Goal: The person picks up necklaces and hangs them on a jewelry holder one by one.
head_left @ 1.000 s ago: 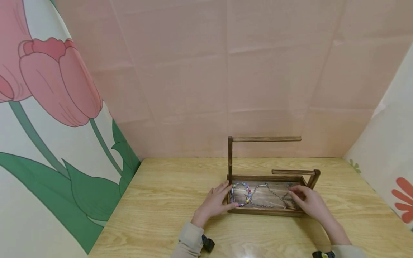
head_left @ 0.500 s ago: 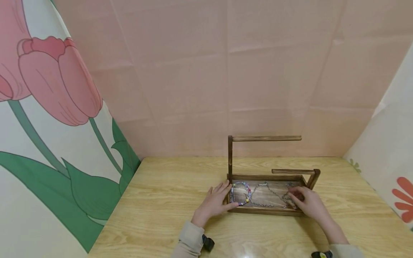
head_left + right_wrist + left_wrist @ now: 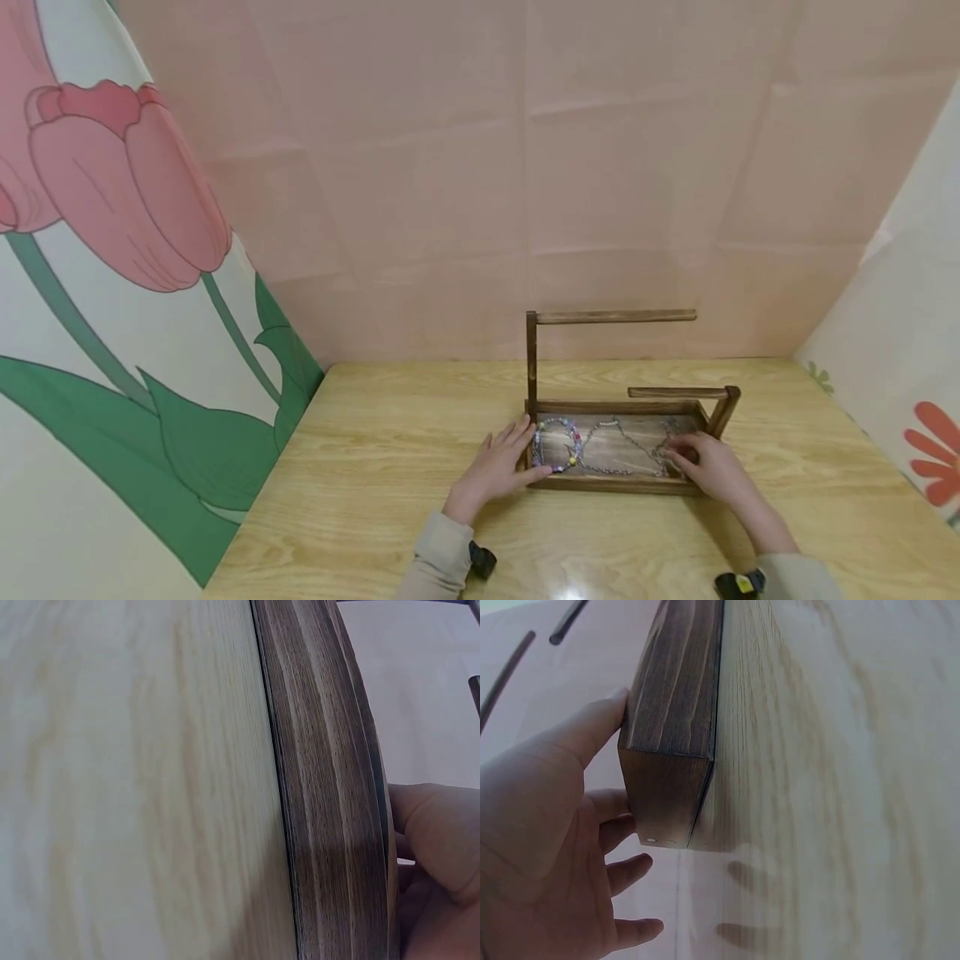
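Surroundings: a creased pink cloth (image 3: 450,183) hung at 12 o'clock behind the wood-grained table (image 3: 375,467); a big printed tulip (image 3: 127,192) showed at 10.
In the way: the right hand (image 3: 716,467) covered part of the tray's 3 o'clock end.
Tray: dark-stained wood, long and shallow (image 3: 615,484), sat toward 5 o'clock; one straight post (image 3: 532,367) and one leaning post (image 3: 723,412) each bore a bar.
Inside: a colourful beaded loop (image 3: 577,440) lay at 9 o'clock, a thin metal chain (image 3: 609,472) from centre toward 3.
Left grip: the left hand (image 3: 491,471) spread loosely, touching the 9 o'clock end.
Right grip: fingers bent at the chain; whether they pinched it, I couldn't tell.
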Demonstrator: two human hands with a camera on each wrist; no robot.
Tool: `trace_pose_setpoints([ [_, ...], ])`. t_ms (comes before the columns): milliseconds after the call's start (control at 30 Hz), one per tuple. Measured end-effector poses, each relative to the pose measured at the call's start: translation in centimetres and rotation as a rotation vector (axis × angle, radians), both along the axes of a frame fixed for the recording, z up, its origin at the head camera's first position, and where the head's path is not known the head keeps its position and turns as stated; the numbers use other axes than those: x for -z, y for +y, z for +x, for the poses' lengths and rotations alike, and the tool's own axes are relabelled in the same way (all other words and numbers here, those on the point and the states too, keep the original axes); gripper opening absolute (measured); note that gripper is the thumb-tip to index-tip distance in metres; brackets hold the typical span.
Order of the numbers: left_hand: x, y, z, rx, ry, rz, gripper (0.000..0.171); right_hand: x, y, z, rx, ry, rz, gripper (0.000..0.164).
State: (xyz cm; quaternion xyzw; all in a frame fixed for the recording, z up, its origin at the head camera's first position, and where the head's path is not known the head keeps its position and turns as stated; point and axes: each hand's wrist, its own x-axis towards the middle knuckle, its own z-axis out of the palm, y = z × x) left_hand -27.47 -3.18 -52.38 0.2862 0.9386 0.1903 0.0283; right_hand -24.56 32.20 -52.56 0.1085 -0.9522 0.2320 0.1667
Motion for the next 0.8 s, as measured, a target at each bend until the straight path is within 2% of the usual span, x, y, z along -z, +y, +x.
trace_pose_setpoints([
  [233,-0.3,0.0,0.1,0.001,-0.024,0.015,0.081,-0.1,-0.1,-0.2,-0.02,-0.046,0.035,0.009],
  [400,-0.3,0.0,0.1,0.006,-0.021,0.011,0.082,-0.3,-0.3,-0.4,0.003,-0.117,0.034,0.011],
  [600,-0.4,0.0,0.3,0.0,-0.029,0.013,0.081,-0.3,-0.2,-0.9,0.026,-0.149,0.072,0.008],
  [800,-0.5,-0.1,0.3,-0.002,-0.031,0.023,0.081,-0.7,-0.2,-1.3,0.024,-0.243,0.097,0.014],
])
